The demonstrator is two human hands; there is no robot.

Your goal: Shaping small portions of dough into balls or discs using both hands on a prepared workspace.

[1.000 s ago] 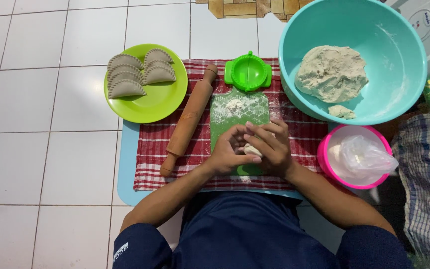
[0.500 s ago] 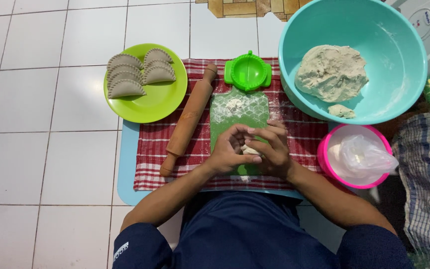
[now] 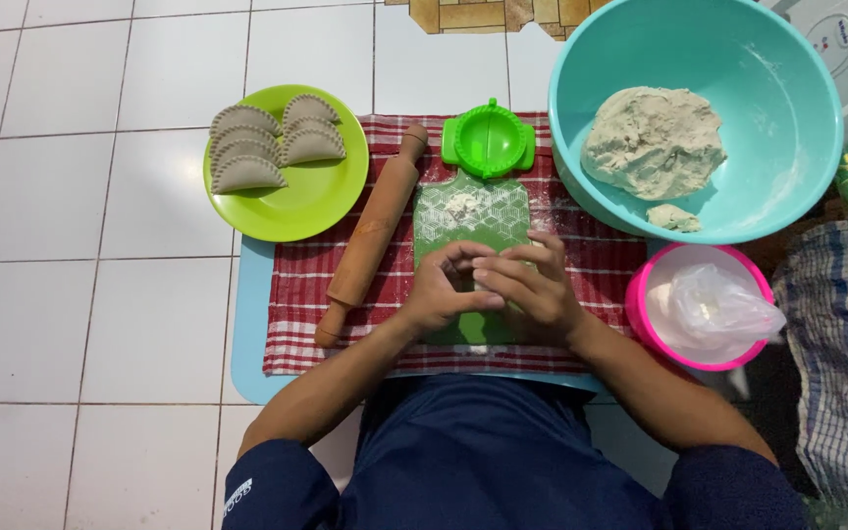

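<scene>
Both your hands are cupped together over the near end of the green cutting board (image 3: 471,221). Left hand (image 3: 444,290) and right hand (image 3: 534,285) are closed around a small piece of dough; only a pale sliver shows between the fingers, so its shape can't be judged. The board lies on a red checked cloth (image 3: 296,294) spread over a blue mat (image 3: 247,344).

Wooden rolling pin (image 3: 373,231) lies diagonally just left of the board, on the cloth. Green dumpling press (image 3: 489,137) sits at the board's far end. Main dough mass (image 3: 652,142) is in the teal bowl (image 3: 581,59), with a small scrap beside it. Lime plate (image 3: 331,201) holds shaped crescent pastries (image 3: 272,142). Pink bowl (image 3: 645,324) with a plastic bag stands by your right forearm.

Risks, as judged:
- Flour on the board looks thin near your hands; dough may stick there.
- Your right forearm passes close to the pink bowl; a wide elbow move could knock it.
- The pin rests loose and could roll off the cloth.
</scene>
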